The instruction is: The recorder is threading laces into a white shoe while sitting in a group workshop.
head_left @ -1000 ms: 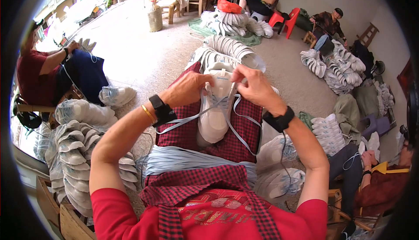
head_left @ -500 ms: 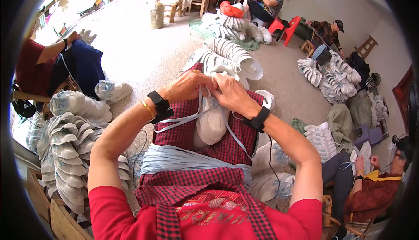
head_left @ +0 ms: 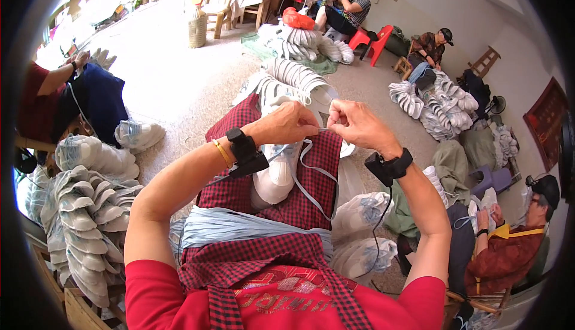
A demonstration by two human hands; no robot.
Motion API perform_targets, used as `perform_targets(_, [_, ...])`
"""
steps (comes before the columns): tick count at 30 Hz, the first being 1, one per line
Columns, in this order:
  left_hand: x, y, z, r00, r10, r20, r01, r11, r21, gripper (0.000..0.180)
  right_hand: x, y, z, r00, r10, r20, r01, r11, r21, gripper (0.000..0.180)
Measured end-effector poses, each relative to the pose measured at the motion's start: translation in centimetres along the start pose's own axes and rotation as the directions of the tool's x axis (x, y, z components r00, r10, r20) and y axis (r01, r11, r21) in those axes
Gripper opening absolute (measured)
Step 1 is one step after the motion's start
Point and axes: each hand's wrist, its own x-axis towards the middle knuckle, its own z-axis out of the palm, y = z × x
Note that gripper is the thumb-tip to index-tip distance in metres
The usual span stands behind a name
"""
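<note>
A white shoe upper lies between my thighs on the red-and-black checked apron, its rounded toe toward me. My left hand is above its far end, with thumb and fingers pinched together. Beside it on the right, my right hand pinches too, a small gap between the two sets of fingertips. A short stretch of light blue shoelace seems to span that gap. Loose lengths of the shoelace curl down over the upper and apron. Across my lap lies a thick bundle of light blue laces.
Stacked white shoe uppers lie just beyond my knees. More piles stand at the left and beside my right thigh. Several people sit around the room at other piles. A red chair stands at the back.
My hands have gone from touching each other to slightly apart, the right one moving rightward. The shoelace's loose loops have shifted over the upper. The whole view has swung a little.
</note>
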Motion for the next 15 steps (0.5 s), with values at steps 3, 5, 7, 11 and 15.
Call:
perform_targets(3, [-0.5,1.3,-0.7,0.995,-0.088,-0.045,0.084,0.992,-0.090,0.021,0.3,0.9,0.2,0.999,-0.022,-0.029,0.024,0.997,0.074,0.015])
perform_targets(5, [-1.8,2.0,-1.9,0.974,-0.189,-0.124,0.185,0.982,-0.038,0.021,1.0,1.5,1.1,0.999,-0.021,-0.044,0.030,0.976,0.215,0.015])
perform_targets(7, [-3.3,0.8,-2.2,0.959,-0.221,-0.178,0.225,0.974,0.003,0.022,2.4,2.4,3.2,0.986,-0.108,-0.127,0.123,0.985,0.119,0.021])
perform_targets(11, [-4.3,-0.6,-1.3,0.926,-0.285,-0.248,0.313,0.947,0.078,0.020,4.6,3.9,7.2,0.978,-0.097,-0.184,0.125,0.981,0.147,0.035])
perform_targets(15, [-4.9,-0.4,-0.4,0.918,-0.294,-0.266,0.348,0.919,0.186,0.018,4.9,4.6,8.4,0.989,-0.001,-0.146,0.033,0.976,0.217,0.042])
